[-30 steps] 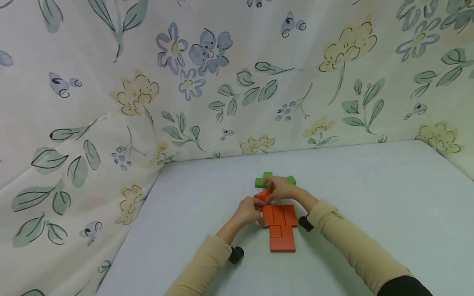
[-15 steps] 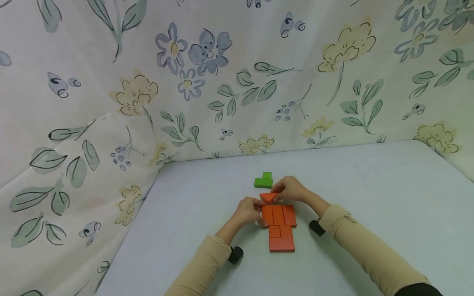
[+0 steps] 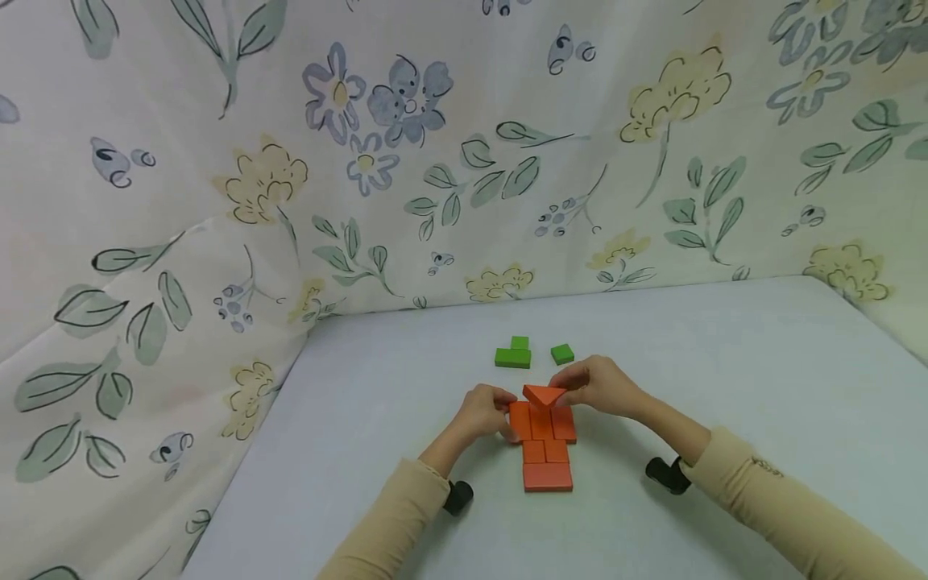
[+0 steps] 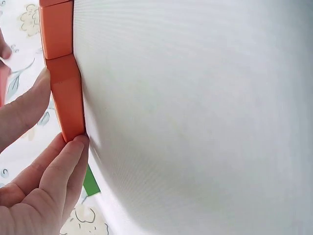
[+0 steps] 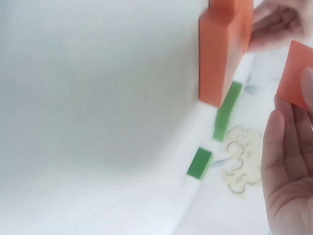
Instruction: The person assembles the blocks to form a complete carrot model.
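Observation:
Several flat orange blocks (image 3: 547, 477) lie together on the white table. At the left of the wider far row, my left hand (image 3: 482, 412) holds an orange block (image 4: 67, 100). Its thumb rests along the block and its fingertips meet the far end. My right hand (image 3: 602, 387) pinches an orange triangular block (image 3: 544, 395) by its right side. The right wrist view shows this triangular block (image 5: 296, 73) raised, apart from the blocks on the table. From the head it overlaps the far edge of the row.
Beyond the orange blocks, two green blocks (image 3: 513, 358) touch each other. A small green block (image 3: 561, 354) lies apart to their right. Floral cloth (image 3: 464, 161) hangs behind the white table (image 3: 391, 379).
My right hand has moved right and slightly nearer, carrying the triangular block over the orange row's far edge. The small green block is uncovered. My left hand stays at the row's left.

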The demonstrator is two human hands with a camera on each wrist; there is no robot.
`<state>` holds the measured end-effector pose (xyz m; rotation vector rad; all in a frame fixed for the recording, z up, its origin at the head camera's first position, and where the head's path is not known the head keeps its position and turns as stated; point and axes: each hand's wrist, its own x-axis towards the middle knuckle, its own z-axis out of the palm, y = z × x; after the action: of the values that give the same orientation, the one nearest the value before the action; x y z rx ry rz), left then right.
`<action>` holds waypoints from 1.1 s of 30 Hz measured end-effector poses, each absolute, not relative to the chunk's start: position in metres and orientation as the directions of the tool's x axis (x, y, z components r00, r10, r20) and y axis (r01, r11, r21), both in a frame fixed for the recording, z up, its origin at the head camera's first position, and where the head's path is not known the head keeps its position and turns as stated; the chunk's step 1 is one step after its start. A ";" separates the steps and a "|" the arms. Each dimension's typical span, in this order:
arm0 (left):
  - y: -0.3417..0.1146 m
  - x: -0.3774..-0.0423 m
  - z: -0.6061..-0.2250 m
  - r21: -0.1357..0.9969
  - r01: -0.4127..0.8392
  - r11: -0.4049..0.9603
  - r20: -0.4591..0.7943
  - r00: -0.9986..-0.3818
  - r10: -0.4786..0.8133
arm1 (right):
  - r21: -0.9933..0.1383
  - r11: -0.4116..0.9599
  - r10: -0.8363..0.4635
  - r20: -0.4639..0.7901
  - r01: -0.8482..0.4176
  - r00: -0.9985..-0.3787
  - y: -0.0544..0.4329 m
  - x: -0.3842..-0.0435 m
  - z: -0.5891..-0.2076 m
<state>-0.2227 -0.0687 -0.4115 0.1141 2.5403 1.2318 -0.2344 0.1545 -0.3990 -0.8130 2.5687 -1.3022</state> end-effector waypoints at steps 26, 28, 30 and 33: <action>-0.069 -0.221 -0.410 0.764 -0.043 0.644 -0.230 -0.950 0.210 | -0.893 0.336 -0.616 0.032 -0.299 -0.787 0.151 -0.159 -0.414; -0.068 -0.221 -0.410 0.767 -0.047 0.640 -0.233 -0.950 0.209 | -0.895 0.331 -0.624 0.030 -0.299 -0.781 0.151 -0.157 -0.415; -0.068 -0.221 -0.410 0.770 -0.044 0.637 -0.229 -0.950 0.211 | -0.897 0.326 -0.630 0.030 -0.299 -0.776 0.151 -0.155 -0.417; -0.068 -0.221 -0.411 0.773 -0.043 0.633 -0.226 -0.951 0.211 | -0.892 0.326 -0.630 0.042 -0.313 -0.775 0.150 -0.152 -0.418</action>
<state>-0.2213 -0.0682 -0.4108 0.1354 2.5612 1.2230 -0.1516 0.1499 -0.4182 -0.8441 2.2837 -1.4289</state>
